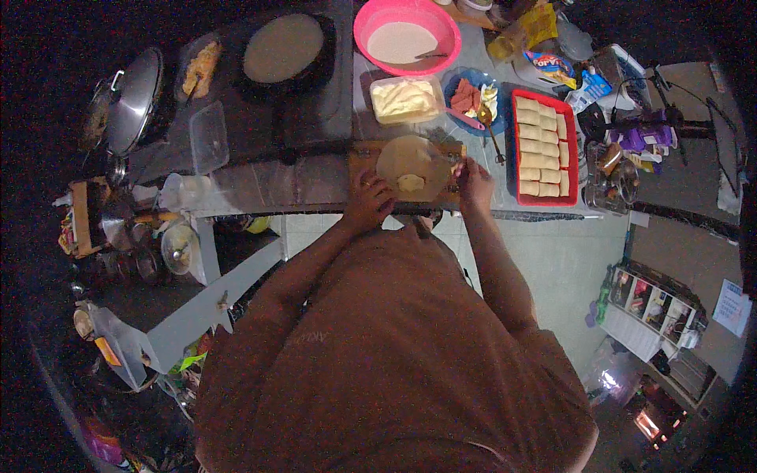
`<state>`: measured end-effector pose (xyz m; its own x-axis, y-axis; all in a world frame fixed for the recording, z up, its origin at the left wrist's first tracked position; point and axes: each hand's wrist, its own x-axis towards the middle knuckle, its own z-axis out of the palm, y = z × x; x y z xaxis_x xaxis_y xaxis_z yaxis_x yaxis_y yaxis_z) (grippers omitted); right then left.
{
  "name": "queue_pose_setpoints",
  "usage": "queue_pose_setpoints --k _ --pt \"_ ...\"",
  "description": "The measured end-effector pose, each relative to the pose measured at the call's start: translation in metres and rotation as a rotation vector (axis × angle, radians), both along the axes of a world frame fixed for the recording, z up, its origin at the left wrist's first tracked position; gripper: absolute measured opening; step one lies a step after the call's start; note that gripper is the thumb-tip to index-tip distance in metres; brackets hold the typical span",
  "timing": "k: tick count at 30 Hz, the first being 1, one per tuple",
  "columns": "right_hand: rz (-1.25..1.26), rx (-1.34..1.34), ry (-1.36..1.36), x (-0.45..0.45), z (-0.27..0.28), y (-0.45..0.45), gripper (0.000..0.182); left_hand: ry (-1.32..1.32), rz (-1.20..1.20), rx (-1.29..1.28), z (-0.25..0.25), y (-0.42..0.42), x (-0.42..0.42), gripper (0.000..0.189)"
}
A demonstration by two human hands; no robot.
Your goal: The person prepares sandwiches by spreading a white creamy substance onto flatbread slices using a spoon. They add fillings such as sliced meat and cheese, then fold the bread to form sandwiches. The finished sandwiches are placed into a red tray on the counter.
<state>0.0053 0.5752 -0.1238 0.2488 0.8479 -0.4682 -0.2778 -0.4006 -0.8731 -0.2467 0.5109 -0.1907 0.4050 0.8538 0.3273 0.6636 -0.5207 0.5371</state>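
Observation:
A thin round wrapper [395, 158], like a crepe, lies flat on a wooden board [358, 155] before me. A small mound of pale filling [410, 182] sits on its near half. My left hand [374, 196] touches the wrapper's left edge, fingers apart and slightly bent. To the right of the wrapper is my right hand [475, 182], its fingertips drawn together; blur hides whether anything is between them. Beyond the board stands a plastic tub of creamy yellow filling [403, 99]. A blue plate [495, 88] bears reddish slices, white pieces, a pink-handled utensil [465, 118] and a gold spoon [486, 117].
Rows of pale rolls [538, 148] fill a red tray [516, 177] at right. A pink bowl [362, 35] of batter stands at the back. On the left are a round pan [322, 56], a metal lid [135, 100] and a clear container [209, 139]. An open drawer [207, 295] juts out below.

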Motion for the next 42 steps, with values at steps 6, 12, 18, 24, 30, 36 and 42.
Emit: queue_pose_setpoints --k 6,12,18,24,30,36,42 --pt "0.069 0.116 0.155 -0.030 0.015 0.062 0.028 0.023 0.012 0.001 -0.006 0.000 0.004 0.016" --pt "0.458 0.364 -0.783 -0.016 -0.036 -0.030 0.040 -0.043 0.048 -0.168 0.003 0.009 0.012 0.018" --pt "0.554 0.357 -0.760 -0.015 -0.014 -0.040 0.021 -0.194 0.157 -0.274 0.016 0.018 0.014 0.020" --pt "0.495 0.310 -0.515 -0.017 -0.049 -0.011 0.008 -0.404 0.313 -0.500 -0.001 0.035 0.020 0.019" --pt "0.456 0.496 -0.647 -0.021 -0.052 -0.014 0.017 -0.126 0.214 -0.250 0.008 0.038 0.017 0.022" --pt "0.390 0.394 -0.428 -0.027 -0.045 -0.020 0.020 0.063 0.120 -0.257 0.013 0.029 0.027 0.032" --pt "0.389 0.368 -0.451 -0.022 -0.032 -0.027 0.034 -0.039 -0.143 -0.502 0.030 0.017 0.043 0.053"
